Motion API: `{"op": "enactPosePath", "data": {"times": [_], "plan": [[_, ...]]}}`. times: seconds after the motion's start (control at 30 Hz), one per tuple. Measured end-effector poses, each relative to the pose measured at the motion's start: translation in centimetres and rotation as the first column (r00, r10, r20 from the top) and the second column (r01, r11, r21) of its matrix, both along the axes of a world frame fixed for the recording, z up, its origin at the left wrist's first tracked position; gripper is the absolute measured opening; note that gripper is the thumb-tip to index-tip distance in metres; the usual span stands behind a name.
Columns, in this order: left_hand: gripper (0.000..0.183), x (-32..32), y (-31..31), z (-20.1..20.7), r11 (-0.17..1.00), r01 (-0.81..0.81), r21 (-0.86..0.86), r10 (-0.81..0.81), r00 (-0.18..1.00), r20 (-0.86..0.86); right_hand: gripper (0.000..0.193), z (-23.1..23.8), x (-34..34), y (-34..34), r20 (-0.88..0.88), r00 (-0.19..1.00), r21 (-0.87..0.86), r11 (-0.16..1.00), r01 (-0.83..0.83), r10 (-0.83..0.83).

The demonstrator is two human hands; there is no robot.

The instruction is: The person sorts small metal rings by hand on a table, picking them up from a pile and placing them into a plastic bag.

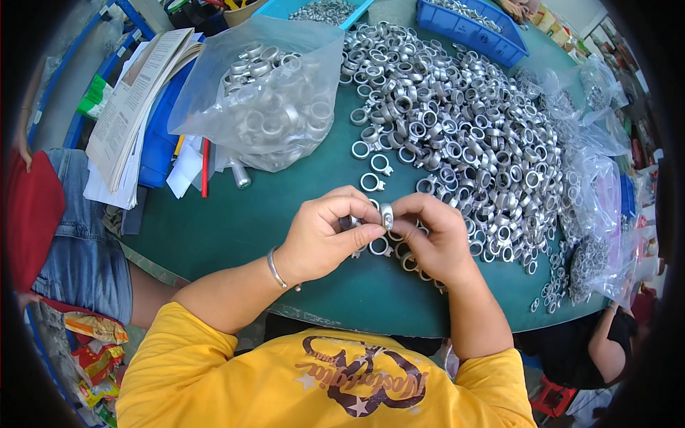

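A small silver metal ring clamp [387, 216] with a lug is held upright between my two hands, just above the near end of the pile. My left hand [314, 235] is closed, its thumb and fingertips at the ring's left side. Another dark metal piece shows partly inside its curled fingers. From the other side, my right hand [439, 239] pinches the same ring with thumb and forefinger. Several loose ring clamps [379, 246] lie on the green table [235, 235] beneath my fingers. Beyond them spreads a large heap of ring clamps [464, 128].
A clear plastic bag [285, 135] of rings stands back left, beside papers [128, 107] and a red pen [205, 167]. Blue bins [524, 51] of parts sit at the far side. More plastic bags [596, 192] line the right edge. A person in denim [82, 228] is at left.
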State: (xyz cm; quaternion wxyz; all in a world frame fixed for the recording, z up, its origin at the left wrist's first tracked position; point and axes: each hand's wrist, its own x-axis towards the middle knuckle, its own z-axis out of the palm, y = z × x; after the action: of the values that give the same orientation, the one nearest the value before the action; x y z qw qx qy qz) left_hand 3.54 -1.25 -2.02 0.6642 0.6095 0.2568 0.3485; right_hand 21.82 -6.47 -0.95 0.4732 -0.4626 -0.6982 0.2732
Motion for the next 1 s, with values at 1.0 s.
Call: {"op": "enactPosePath", "data": {"times": [1.0], "plan": [[0.009,-0.1,1.3,0.7,0.718,0.112,-0.688,0.016,0.984,0.177,0.014,1.1,1.2,-0.6,0.623,0.761,0.002,0.973,0.230,-0.181]]}}
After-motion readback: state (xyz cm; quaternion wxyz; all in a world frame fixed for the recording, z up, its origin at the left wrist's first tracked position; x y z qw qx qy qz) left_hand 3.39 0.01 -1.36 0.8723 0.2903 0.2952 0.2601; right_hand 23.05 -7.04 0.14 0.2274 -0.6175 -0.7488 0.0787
